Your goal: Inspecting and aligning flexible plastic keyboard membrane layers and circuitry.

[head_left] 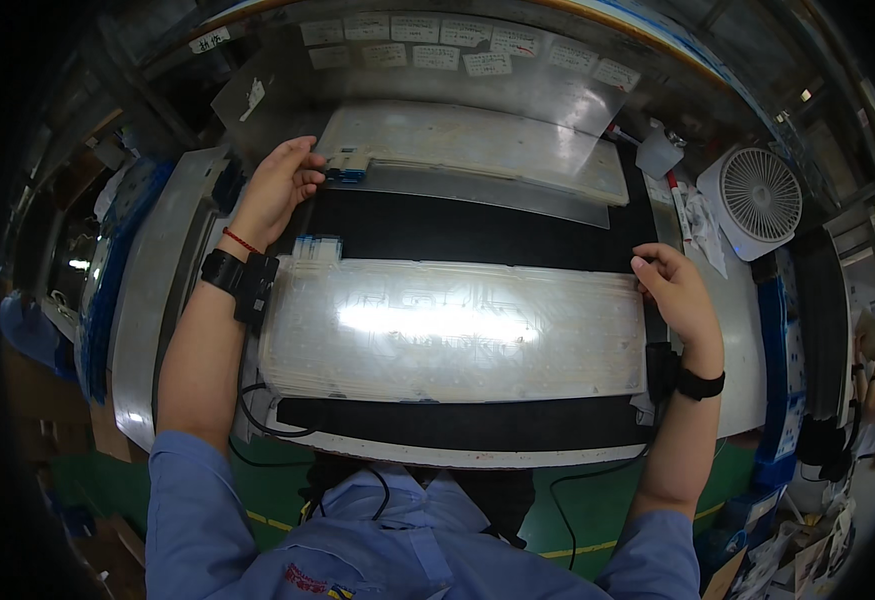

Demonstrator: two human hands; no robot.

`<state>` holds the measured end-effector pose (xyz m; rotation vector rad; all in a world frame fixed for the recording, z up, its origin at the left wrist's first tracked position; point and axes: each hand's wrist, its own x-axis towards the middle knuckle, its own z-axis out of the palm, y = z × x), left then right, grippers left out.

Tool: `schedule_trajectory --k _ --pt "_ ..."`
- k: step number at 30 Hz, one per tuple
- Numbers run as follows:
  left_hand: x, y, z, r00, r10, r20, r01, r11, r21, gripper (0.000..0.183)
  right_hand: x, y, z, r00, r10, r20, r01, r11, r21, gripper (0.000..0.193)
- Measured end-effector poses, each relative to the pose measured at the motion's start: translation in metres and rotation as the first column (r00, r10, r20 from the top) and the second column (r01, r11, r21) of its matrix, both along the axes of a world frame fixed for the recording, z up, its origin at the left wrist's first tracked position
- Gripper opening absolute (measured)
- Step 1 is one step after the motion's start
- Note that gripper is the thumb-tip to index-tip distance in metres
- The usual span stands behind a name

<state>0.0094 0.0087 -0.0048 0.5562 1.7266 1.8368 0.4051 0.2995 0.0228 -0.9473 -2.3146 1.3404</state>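
Note:
A pale translucent sheet with faint circuit lines (457, 355), like a keyboard membrane, lies on a black mat (477, 230). Its blue-edged tab (317, 247) sticks out at the far left. Beyond it lies a similar pale sheet or stack (447, 135), with a blue-edged tab (347, 172) on its near left side. Beside that far tab is my left hand (282, 185), fingers loosely bent and apart. At the near sheet's far right corner, my right hand (679, 295) has thumb and forefinger close together; whether they pinch the edge is not clear.
A white fan (754, 200) stands at the right, near a white bottle (659, 152). Behind the mat rises a clear panel (547, 85) with several paper labels. A pale board (167, 280) lies at the left. Black cables (267, 425) run by the table's front edge.

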Motion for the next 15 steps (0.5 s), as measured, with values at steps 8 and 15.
schedule_trajectory --k 8,15 --pt "0.002 0.000 0.002 1.000 0.003 -0.007 -0.003 1.000 -0.012 0.036 0.001 0.002 0.004 0.999 0.026 0.022 -0.027 0.999 0.020 0.028" --pt "0.002 -0.002 0.001 1.000 0.013 -0.001 -0.013 1.000 -0.003 0.035 0.000 -0.010 0.014 0.985 0.143 -0.099 -0.157 0.975 -0.156 0.020"
